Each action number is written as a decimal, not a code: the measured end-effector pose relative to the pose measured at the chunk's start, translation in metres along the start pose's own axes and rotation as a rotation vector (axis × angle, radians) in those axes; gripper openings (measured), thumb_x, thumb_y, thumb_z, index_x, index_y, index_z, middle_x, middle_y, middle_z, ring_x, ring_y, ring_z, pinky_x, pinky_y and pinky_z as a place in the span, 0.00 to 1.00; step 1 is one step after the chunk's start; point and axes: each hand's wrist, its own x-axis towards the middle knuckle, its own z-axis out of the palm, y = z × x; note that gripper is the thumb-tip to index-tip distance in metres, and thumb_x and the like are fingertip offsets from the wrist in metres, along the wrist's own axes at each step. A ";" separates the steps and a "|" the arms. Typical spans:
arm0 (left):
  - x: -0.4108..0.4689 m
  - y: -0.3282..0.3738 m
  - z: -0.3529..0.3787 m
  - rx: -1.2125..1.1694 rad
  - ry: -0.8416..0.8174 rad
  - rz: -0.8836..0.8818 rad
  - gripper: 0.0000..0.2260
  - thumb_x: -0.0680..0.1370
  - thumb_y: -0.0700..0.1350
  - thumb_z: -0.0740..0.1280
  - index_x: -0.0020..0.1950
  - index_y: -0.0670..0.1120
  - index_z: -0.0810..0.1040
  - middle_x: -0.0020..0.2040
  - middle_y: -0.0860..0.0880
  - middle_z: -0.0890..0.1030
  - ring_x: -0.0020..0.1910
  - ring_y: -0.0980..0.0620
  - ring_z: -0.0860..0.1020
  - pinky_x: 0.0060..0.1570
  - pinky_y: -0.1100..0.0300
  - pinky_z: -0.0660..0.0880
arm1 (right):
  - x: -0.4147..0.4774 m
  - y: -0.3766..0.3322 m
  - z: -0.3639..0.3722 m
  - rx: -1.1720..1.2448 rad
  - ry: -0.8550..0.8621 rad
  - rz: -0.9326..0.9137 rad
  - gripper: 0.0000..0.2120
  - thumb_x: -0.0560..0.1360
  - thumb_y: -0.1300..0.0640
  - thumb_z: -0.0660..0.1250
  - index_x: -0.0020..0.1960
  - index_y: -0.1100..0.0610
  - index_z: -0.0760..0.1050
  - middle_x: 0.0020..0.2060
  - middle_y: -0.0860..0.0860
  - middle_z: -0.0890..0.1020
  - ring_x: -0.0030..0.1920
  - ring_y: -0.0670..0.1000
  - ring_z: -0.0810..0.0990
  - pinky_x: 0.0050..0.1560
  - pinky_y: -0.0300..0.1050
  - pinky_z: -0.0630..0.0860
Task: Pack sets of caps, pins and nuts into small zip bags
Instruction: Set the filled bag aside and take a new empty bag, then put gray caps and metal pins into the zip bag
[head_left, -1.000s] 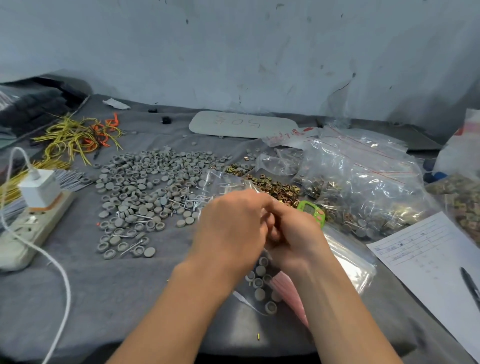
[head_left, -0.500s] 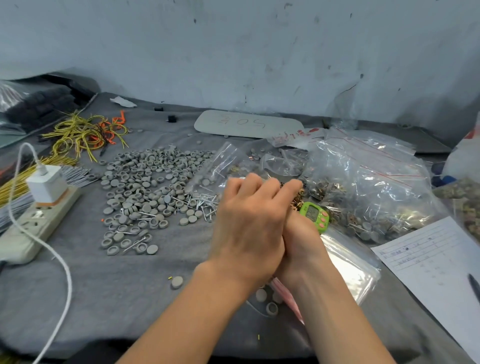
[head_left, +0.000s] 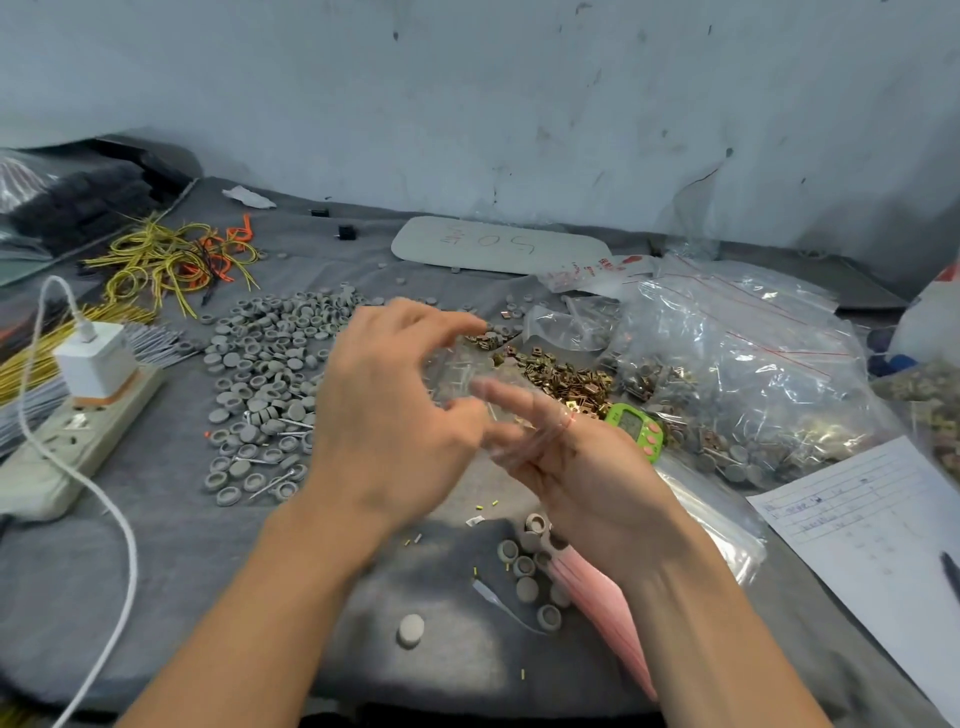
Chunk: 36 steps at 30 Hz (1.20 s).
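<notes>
Mid-frame, our right hand (head_left: 582, 467) lies with straight fingers inside the small zip bag (head_left: 467, 371); whether our left hand (head_left: 387, 421) grips it, we cannot tell.

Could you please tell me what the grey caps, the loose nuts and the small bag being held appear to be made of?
Grey caps: likely rubber or soft plastic, matte; dull even grey, moulded cup shape.
Loose nuts: metal, perhaps brass-plated; yellowish glints.
Small bag: thin clear plastic film, glossy; fingers show through it, and a red line runs near its mouth.
</notes>
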 end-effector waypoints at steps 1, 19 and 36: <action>0.002 -0.005 -0.003 0.012 0.002 -0.023 0.25 0.64 0.47 0.66 0.61 0.55 0.83 0.54 0.58 0.77 0.56 0.57 0.70 0.61 0.62 0.66 | -0.001 -0.001 0.002 0.008 -0.014 0.002 0.16 0.84 0.54 0.60 0.62 0.58 0.84 0.52 0.58 0.87 0.59 0.51 0.85 0.64 0.47 0.76; -0.018 -0.030 0.037 0.371 -0.318 0.295 0.30 0.68 0.38 0.70 0.70 0.52 0.70 0.59 0.53 0.78 0.65 0.51 0.74 0.81 0.53 0.45 | 0.004 0.006 0.016 -0.021 -0.069 0.004 0.05 0.70 0.67 0.71 0.43 0.63 0.86 0.40 0.62 0.83 0.40 0.55 0.81 0.40 0.43 0.84; 0.002 -0.100 -0.032 0.080 -0.435 -0.371 0.36 0.68 0.36 0.74 0.63 0.63 0.60 0.49 0.63 0.74 0.40 0.62 0.72 0.33 0.64 0.66 | 0.086 0.040 0.075 -1.563 0.009 -0.162 0.22 0.74 0.68 0.62 0.60 0.47 0.82 0.55 0.52 0.85 0.58 0.58 0.82 0.58 0.46 0.76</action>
